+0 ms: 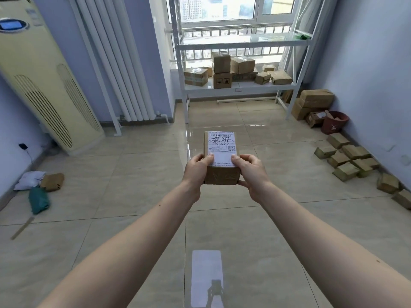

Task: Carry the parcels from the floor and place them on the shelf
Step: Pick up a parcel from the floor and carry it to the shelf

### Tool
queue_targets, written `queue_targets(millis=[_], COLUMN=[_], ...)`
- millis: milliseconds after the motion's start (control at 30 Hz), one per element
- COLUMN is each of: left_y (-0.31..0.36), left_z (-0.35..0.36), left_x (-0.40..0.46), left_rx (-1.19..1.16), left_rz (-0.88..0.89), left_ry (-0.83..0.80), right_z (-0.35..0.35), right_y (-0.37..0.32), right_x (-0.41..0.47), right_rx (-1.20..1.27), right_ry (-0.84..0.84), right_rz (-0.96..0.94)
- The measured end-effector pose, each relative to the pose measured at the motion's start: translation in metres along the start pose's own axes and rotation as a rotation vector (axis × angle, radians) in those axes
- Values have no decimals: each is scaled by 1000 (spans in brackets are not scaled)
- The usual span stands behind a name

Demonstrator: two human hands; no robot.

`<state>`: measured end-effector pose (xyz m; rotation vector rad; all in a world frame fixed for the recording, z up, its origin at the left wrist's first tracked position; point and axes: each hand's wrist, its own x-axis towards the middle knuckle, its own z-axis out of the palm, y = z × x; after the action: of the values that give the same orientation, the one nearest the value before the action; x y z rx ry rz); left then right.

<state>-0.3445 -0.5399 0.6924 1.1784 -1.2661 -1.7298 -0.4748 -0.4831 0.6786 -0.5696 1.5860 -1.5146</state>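
Note:
A small brown cardboard parcel (pixel 221 147) with a white shipping label on top is held out in front of me at mid-frame. My left hand (pixel 196 168) grips its left side and my right hand (pixel 250 171) grips its right side, thumbs on the label. Straight ahead by the window stands a white metal shelf (pixel 242 87); its lower board carries several brown parcels (pixel 220 71). The upper board is almost bare. More small parcels (pixel 347 155) lie on the floor along the right wall.
A tall cream air conditioner (pixel 37 81) and a white radiator (pixel 115 63) line the left wall. Soft bagged parcels (pixel 39 185) lie on the floor at left. Larger boxes (pixel 313 101) and a red bucket (pixel 334 125) sit in the right corner. Tiled floor stretches to the shelf.

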Motion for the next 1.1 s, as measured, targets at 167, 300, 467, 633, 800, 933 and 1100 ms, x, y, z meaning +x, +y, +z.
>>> queue_targets(millis=[167, 300, 467, 633, 800, 933, 1100], left_y=[20, 41, 63, 82, 108, 135, 165], left_z=[9, 20, 26, 19, 1, -16, -26], left_x=[80, 145, 221, 303, 396, 468, 550], left_rx=[1, -12, -40, -27, -17, -3, 22], left_rz=[13, 18, 15, 4, 25, 42, 48], left_ry=[1, 19, 60, 77, 60, 48, 28], right_z=[13, 22, 39, 68, 109, 143, 174], right_y=[-18, -39, -63, -78, -98, -120, -144], right_x=[83, 150, 229, 307, 392, 453, 523], right_rx=[8, 14, -6, -20, -12, -1, 33], right_ry=[2, -12, -44, -63, -60, -46, -30], right_rz=[0, -2, 16, 25, -1, -11, -17])
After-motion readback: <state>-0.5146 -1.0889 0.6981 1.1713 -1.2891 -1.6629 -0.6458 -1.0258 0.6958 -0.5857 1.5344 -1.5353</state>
